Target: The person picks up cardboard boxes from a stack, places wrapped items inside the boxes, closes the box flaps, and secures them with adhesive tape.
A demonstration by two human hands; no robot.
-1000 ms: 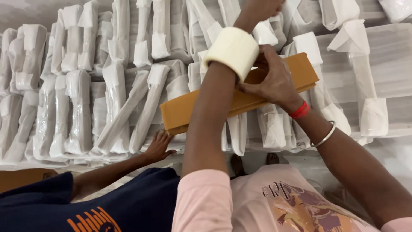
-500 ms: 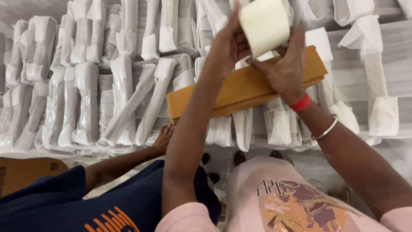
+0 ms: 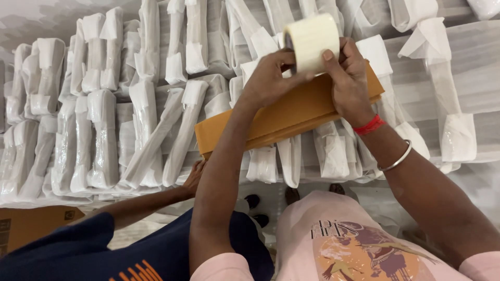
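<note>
Both my hands are up on the tape roll [image 3: 311, 41], which sits above the upper right part of the box [image 3: 289, 112]. Left hand [image 3: 268, 78] curls round the roll's left side, fingers closed on it from below and behind. Right hand [image 3: 350, 83] grips the right side, thumb [image 3: 333, 65] pressed flat on the roll's outer face, fingers wrapped over the far edge. So the roll is pinched between the two hands, wide pale face tilted toward me.

Box: long, flat, brown cardboard, lying aslant, left end lower and nearer me, right end higher under my right palm. The heel of my right hand rests on its top; the roll looks to be touching or just above the box edge (cannot tell which, my fingers cover the spot).

Right wrist carries a red thread [image 3: 369, 125] and a metal bangle [image 3: 397, 160].

Under the box, the bench [image 3: 469, 67] is covered with rows of white wrapped bundles [image 3: 101, 138], most lying lengthwise away from me, packed side by side.

Lower left: another person in a dark blue shirt [image 3: 78, 250], their hand [image 3: 195, 174] resting at the near edge of the bundles, well below the box's left end. A cardboard piece [image 3: 31, 226] shows at the far left.
</note>
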